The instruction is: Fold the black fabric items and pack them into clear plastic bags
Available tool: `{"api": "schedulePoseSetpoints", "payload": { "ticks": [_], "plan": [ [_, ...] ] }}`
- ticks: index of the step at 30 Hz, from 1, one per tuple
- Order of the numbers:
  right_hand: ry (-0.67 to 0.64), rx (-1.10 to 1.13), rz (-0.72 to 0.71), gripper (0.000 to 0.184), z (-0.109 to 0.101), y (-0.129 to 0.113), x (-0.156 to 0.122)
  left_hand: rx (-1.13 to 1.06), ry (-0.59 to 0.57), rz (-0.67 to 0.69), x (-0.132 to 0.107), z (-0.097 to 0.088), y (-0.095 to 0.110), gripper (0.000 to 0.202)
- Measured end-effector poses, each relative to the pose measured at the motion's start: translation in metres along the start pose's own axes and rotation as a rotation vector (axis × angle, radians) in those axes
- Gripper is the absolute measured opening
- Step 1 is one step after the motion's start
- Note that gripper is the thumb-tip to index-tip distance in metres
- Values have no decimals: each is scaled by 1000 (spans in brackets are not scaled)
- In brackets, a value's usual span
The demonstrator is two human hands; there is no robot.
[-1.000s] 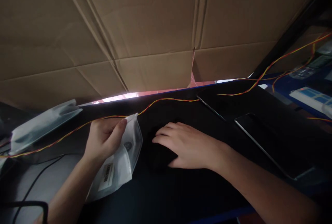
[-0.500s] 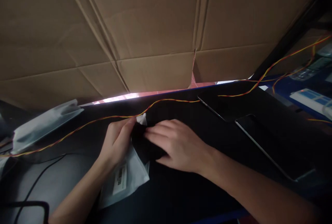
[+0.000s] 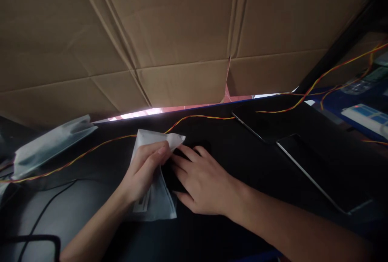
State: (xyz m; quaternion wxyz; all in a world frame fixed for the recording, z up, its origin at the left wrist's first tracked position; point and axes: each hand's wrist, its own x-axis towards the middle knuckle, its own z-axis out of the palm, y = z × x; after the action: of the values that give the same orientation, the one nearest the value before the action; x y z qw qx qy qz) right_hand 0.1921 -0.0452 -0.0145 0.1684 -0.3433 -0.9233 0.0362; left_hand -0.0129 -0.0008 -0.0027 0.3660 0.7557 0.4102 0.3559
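Observation:
My left hand (image 3: 148, 165) pinches the upper edge of a frosted translucent plastic bag (image 3: 165, 207) that lies on the dark table and bears a white label. At the bag's right side, my right hand (image 3: 206, 181) has its fingers and thumb around a dark flat piece (image 3: 171, 178). Part of this piece is at the bag's edge. It blends into the table, so its kind and how far it sits inside the bag are unclear. Two dark, phone-like panels lie to the right, a nearer panel (image 3: 318, 173) with a silver edge and a farther panel (image 3: 253, 122).
A second frosted bag (image 3: 54, 144) lies at the left. A twisted red-yellow wire (image 3: 200, 116) crosses the back of the black table (image 3: 212, 237). Cardboard (image 3: 182, 27) stands behind. At left is a black cable (image 3: 45, 209); at right, a white-blue box (image 3: 365, 117).
My left hand has drawn the bag's upper edge up and to the right, so more of the bag shows. My right hand has shifted slightly down, with its fingers more spread.

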Motion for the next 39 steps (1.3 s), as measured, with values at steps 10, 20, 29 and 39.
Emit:
{"api": "schedulePoseSetpoints", "payload": {
  "ticks": [10, 20, 29, 39],
  "plan": [
    [-110, 295, -134, 39, -10, 3, -1, -80, 134, -101, -4, 22, 10, 39],
    [-151, 247, -86, 32, -10, 11, -2, 354, -308, 132, 3, -14, 7, 42],
    [-91, 146, -147, 24, 5, -3, -2, 329, -459, 218, -6, 2, -6, 66],
    [-42, 189, -163, 33, 8, -8, -1, 194, -231, 138, -11, 13, 5, 57]
  ]
}}
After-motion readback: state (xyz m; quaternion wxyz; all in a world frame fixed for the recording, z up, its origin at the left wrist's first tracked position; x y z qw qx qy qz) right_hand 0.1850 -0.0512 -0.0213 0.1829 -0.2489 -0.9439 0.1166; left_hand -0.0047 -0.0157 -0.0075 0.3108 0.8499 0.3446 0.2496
